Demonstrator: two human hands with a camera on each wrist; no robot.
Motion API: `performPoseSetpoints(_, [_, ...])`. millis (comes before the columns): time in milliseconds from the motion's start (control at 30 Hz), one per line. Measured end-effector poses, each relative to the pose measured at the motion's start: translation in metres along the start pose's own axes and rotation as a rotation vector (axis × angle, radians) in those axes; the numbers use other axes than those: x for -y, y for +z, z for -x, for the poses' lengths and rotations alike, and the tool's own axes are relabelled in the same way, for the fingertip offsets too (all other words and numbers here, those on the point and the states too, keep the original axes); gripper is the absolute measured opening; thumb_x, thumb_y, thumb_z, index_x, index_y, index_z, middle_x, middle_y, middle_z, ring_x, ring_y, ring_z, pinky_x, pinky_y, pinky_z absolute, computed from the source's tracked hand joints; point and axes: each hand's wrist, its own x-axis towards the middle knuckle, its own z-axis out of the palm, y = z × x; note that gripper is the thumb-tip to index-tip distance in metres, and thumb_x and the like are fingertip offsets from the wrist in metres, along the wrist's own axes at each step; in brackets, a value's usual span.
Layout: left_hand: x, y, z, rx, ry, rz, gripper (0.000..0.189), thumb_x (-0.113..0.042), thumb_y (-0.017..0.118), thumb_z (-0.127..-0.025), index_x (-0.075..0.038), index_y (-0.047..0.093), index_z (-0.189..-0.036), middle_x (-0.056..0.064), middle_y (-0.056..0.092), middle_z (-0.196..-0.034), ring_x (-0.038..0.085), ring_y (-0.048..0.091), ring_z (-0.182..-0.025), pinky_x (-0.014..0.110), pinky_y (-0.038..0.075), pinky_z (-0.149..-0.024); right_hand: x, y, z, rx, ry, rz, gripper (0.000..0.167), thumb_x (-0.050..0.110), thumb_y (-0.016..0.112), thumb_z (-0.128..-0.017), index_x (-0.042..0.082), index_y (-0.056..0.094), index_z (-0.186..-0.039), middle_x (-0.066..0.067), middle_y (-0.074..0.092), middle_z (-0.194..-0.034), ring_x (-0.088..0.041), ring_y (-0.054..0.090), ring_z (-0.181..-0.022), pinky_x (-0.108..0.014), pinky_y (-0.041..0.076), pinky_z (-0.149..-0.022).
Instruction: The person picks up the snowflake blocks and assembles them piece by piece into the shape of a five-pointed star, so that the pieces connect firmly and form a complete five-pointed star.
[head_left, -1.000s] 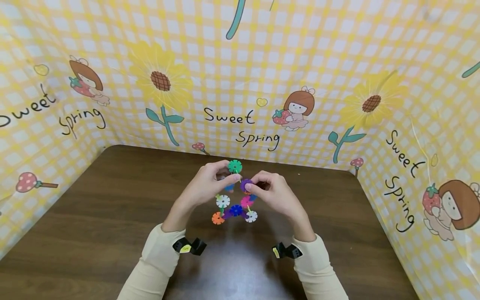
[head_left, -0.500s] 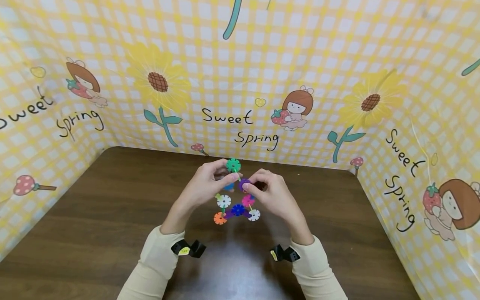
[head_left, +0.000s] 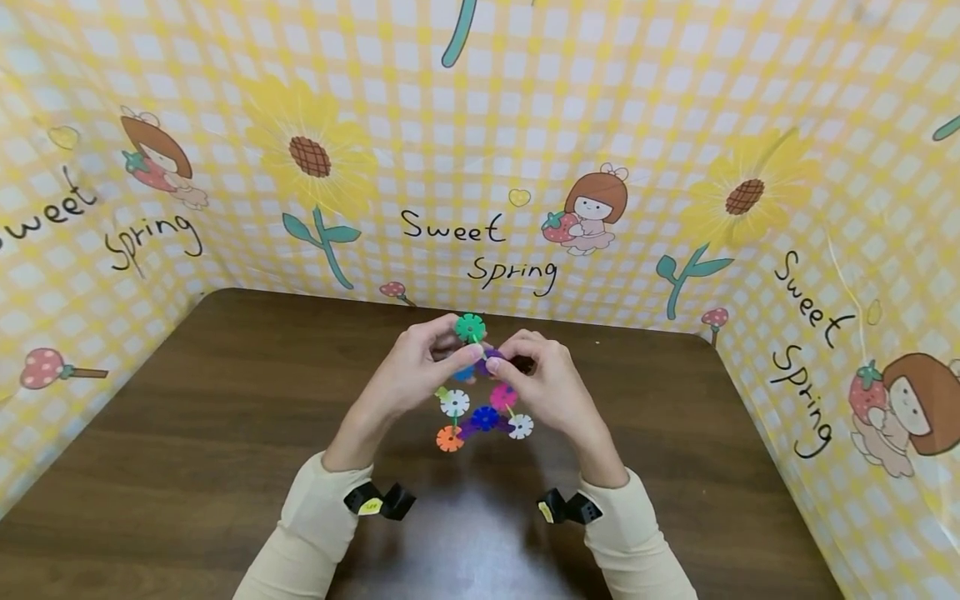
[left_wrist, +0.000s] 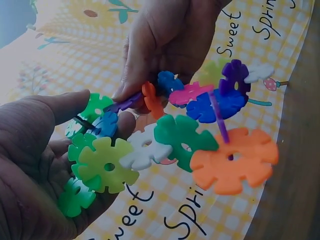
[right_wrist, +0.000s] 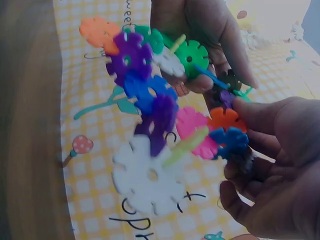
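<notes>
A ring-like chain of notched plastic discs, interlocking snowflake pieces, hangs between both hands above the table. In the head view, my left hand [head_left: 405, 367] grips its upper left part near a green disc [head_left: 470, 327]. My right hand [head_left: 558, 383] pinches a purple disc [right_wrist: 227, 99] between thumb and fingers, close to the left fingertips. Lower on the chain are an orange disc [head_left: 450, 438], a dark blue disc [head_left: 485, 418] and a white disc [head_left: 521, 427]. The left wrist view has a yellow-green disc [left_wrist: 109, 165] against the left fingers. Fingers partly cover the joint between the hands.
A dark wooden table [head_left: 187, 467] lies below. A yellow checked cloth [head_left: 450, 125] with printed flowers and words stands around its back and sides. Black wrist cameras sit on both sleeves [head_left: 315, 500].
The purple disc in my right hand has moved up against the left fingertips. The lower discs have swung slightly right, and the left hand has stayed nearly in place.
</notes>
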Motion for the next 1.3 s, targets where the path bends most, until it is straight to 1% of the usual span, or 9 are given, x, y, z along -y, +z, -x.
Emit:
performPoseSetpoints(167, [0.003,-0.001,-0.002,0.001,-0.026,-0.001,0.020,-0.018,0.064,-0.100,-0.001,0.062,-0.111,0.013,0.073,-0.102,0.027,0.073,-0.081,0.046,0.058,-0.076,-0.001,-0.010,0.000,0.084,0.038,0.007,0.014,0.018,0.067,-0.098,0.010,0.075,-0.090,0.003,0.068,-0.091,-0.016,0.059,-0.078,-0.028,0.050,-0.067])
performPoseSetpoints(267, [0.006,-0.002,-0.003,0.001,-0.038,-0.001,0.021,-0.019,0.065,-0.099,-0.001,0.061,-0.110,0.013,0.071,-0.100,0.031,0.072,-0.083,0.045,0.059,-0.076,-0.004,-0.020,0.002,0.124,0.047,0.021,0.016,0.019,0.062,-0.101,0.010,0.075,-0.101,0.001,0.070,-0.097,-0.018,0.062,-0.083,-0.031,0.052,-0.072])
performPoseSetpoints(400, [0.006,-0.005,-0.002,0.014,-0.056,-0.006,0.022,-0.019,0.068,-0.097,-0.003,0.061,-0.111,0.013,0.070,-0.098,0.036,0.071,-0.088,0.051,0.057,-0.080,-0.005,-0.030,0.004,0.156,0.039,0.043,0.017,0.013,0.060,-0.101,0.010,0.071,-0.113,-0.001,0.071,-0.105,-0.022,0.064,-0.089,-0.037,0.053,-0.077])
performPoseSetpoints(567, [0.003,-0.009,0.001,0.051,-0.051,-0.080,0.030,-0.017,0.076,-0.091,-0.007,0.059,-0.113,0.009,0.066,-0.099,0.024,0.070,-0.092,0.041,0.058,-0.080,-0.003,-0.033,0.005,0.162,0.063,0.090,0.011,0.009,0.066,-0.097,0.011,0.071,-0.107,0.000,0.070,-0.097,-0.017,0.063,-0.083,-0.033,0.053,-0.073])
performPoseSetpoints(667, [0.003,-0.012,0.002,0.068,-0.027,-0.118,0.031,-0.013,0.078,-0.089,-0.009,0.057,-0.111,0.008,0.064,-0.096,0.023,0.068,-0.090,0.038,0.057,-0.078,-0.003,-0.031,0.006,0.164,0.064,0.104,0.008,0.008,0.067,-0.097,0.011,0.069,-0.104,0.002,0.067,-0.090,-0.015,0.060,-0.078,-0.030,0.051,-0.068])
performPoseSetpoints(867, [0.004,-0.013,0.003,0.090,0.001,-0.173,0.028,-0.012,0.078,-0.089,-0.010,0.057,-0.108,0.006,0.067,-0.091,0.021,0.068,-0.085,0.038,0.056,-0.074,-0.004,-0.023,0.006,0.211,0.005,0.075,0.018,0.014,0.065,-0.099,0.016,0.067,-0.117,0.006,0.067,-0.098,-0.015,0.062,-0.080,-0.034,0.054,-0.070])
performPoseSetpoints(967, [0.005,-0.013,0.003,0.081,-0.005,-0.188,0.028,-0.011,0.078,-0.088,-0.011,0.058,-0.108,0.005,0.068,-0.091,0.022,0.069,-0.085,0.038,0.056,-0.074,-0.004,-0.021,0.006,0.195,-0.001,0.087,0.013,0.017,0.064,-0.099,0.018,0.068,-0.111,0.006,0.066,-0.091,-0.018,0.060,-0.075,-0.033,0.052,-0.065])
performPoseSetpoints(1100, [0.006,-0.014,0.003,0.059,-0.008,-0.198,0.028,-0.011,0.078,-0.088,-0.011,0.058,-0.108,0.005,0.068,-0.090,0.025,0.068,-0.085,0.038,0.055,-0.074,-0.004,-0.022,0.006,0.135,0.026,0.089,0.007,0.016,0.065,-0.099,0.018,0.070,-0.104,0.005,0.066,-0.084,-0.019,0.058,-0.071,-0.030,0.049,-0.061])
performPoseSetpoints(1300, [0.003,-0.015,0.003,0.061,-0.016,-0.153,0.028,-0.009,0.077,-0.088,-0.009,0.056,-0.108,0.007,0.068,-0.087,0.024,0.070,-0.079,0.037,0.057,-0.070,-0.005,-0.027,0.006,0.077,0.059,0.071,0.005,0.015,0.068,-0.097,0.014,0.072,-0.101,0.001,0.067,-0.082,-0.017,0.057,-0.069,-0.030,0.047,-0.059])
